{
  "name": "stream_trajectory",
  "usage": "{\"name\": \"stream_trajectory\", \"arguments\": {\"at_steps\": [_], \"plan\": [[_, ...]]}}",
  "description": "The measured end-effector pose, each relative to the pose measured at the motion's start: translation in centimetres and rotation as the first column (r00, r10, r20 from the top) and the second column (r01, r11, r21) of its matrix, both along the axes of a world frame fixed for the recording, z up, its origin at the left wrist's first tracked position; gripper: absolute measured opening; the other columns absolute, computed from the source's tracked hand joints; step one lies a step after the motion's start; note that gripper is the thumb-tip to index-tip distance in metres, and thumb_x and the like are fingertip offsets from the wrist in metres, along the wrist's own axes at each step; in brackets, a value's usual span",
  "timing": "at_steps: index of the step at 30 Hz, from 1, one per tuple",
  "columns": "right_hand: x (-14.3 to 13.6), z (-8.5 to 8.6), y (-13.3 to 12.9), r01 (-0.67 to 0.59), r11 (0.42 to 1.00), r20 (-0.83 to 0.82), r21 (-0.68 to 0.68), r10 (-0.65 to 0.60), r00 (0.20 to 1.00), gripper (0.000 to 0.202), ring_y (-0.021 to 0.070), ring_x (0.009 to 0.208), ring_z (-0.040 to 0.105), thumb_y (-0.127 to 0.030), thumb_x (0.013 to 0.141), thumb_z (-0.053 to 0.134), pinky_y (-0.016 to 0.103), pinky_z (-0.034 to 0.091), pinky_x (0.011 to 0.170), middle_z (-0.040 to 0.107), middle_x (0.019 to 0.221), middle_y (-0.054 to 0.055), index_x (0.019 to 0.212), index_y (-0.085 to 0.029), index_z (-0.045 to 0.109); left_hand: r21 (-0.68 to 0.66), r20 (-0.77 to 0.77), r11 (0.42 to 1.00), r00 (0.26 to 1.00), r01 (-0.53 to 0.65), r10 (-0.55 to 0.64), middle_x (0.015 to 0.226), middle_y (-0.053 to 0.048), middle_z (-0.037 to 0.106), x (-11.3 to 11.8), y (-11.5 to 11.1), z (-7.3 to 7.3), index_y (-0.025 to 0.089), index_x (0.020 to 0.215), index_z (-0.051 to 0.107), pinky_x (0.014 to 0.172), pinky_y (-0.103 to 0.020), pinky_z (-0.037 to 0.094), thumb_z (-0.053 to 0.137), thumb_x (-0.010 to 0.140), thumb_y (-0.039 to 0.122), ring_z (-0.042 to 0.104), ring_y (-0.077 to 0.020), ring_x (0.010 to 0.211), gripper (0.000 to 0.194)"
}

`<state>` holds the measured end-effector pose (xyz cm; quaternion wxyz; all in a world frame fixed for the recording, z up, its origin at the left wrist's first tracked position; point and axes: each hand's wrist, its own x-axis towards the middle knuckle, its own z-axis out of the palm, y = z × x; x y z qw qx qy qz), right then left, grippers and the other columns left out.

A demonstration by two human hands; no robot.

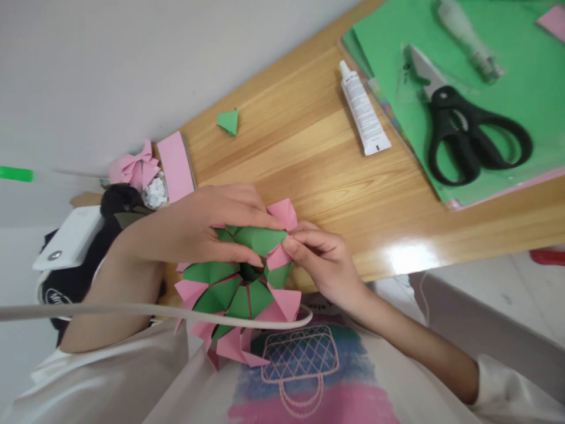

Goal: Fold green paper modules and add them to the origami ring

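A round folded-paper ring [210, 272], with green segments about a dark centre hole and pink pointed tips around its outside, is held up at the table's near edge against my shirt. My left hand [220, 221] reaches over its upper side, thumb by the hole and index finger along a pink flap, gripping it. At the ring's right side my right hand [324, 259] pinches a pink tip between thumb and index finger; its other fingers are curled behind. A pale cord [176, 312] passes in front of the ring's lower part.
On the wooden table [282, 141] lie a small green folded piece [228, 122] and a white glue tube [362, 109]. Black-handled scissors [459, 123] rest on green paper sheets [397, 35] at right. Pink folded paper [136, 168], pink strips [175, 166] and a white device [70, 237] are at left.
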<state>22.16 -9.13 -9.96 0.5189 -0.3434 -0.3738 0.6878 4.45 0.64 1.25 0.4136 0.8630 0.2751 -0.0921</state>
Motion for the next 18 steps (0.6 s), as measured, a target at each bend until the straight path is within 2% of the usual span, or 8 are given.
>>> {"name": "stream_trajectory", "arguments": {"at_steps": [3,9,14,18], "plan": [[0.01,0.04,-0.02,0.005,1.000,0.019,-0.008,-0.005,1.000,0.017,0.0108,0.073,0.060,-0.035,0.087,0.066,0.024,0.050,0.066,0.064,0.076,0.000,0.076,-0.023,0.074,0.034,0.000,0.999,1.000,0.000,0.000,0.096,-0.004,0.065,-0.06,-0.11,-0.01,0.017,0.109,0.068,0.080,-0.024,0.042,0.064,0.090,0.035,0.056,-0.0155,0.092,0.027],[0.09,-0.10,0.00,-0.017,1.000,0.016,-0.003,0.017,1.000,0.015,0.0099,0.071,0.060,-0.032,0.086,0.067,0.023,0.050,0.065,0.064,0.075,-0.001,0.077,-0.023,0.075,0.013,0.017,0.999,0.999,0.048,-0.049,0.097,-0.001,0.064,-0.06,-0.24,0.10,0.023,0.119,0.065,0.081,-0.022,0.040,0.062,0.092,0.029,0.052,-0.0136,0.091,0.027],[0.15,-0.05,0.08,-0.034,0.999,0.027,-0.008,0.034,0.999,0.016,0.0102,0.070,0.060,-0.033,0.086,0.067,0.023,0.050,0.063,0.063,0.074,-0.001,0.075,-0.022,0.074,0.006,-0.019,0.998,0.998,0.064,-0.064,0.101,-0.002,0.061,0.15,-0.36,0.25,0.022,0.115,0.067,0.084,-0.021,0.038,0.061,0.093,0.025,0.050,-0.0138,0.095,0.023],[0.23,0.08,0.18,-0.048,0.999,0.024,-0.023,0.048,0.999,0.018,0.0103,0.070,0.059,-0.036,0.085,0.068,0.023,0.050,0.063,0.063,0.074,0.000,0.074,-0.022,0.074,0.016,-0.012,0.999,0.999,0.041,-0.041,0.102,-0.002,0.063,0.01,-0.47,0.02,0.025,0.114,0.067,0.083,-0.022,0.040,0.060,0.093,0.030,0.052,-0.0150,0.094,0.022]]}}
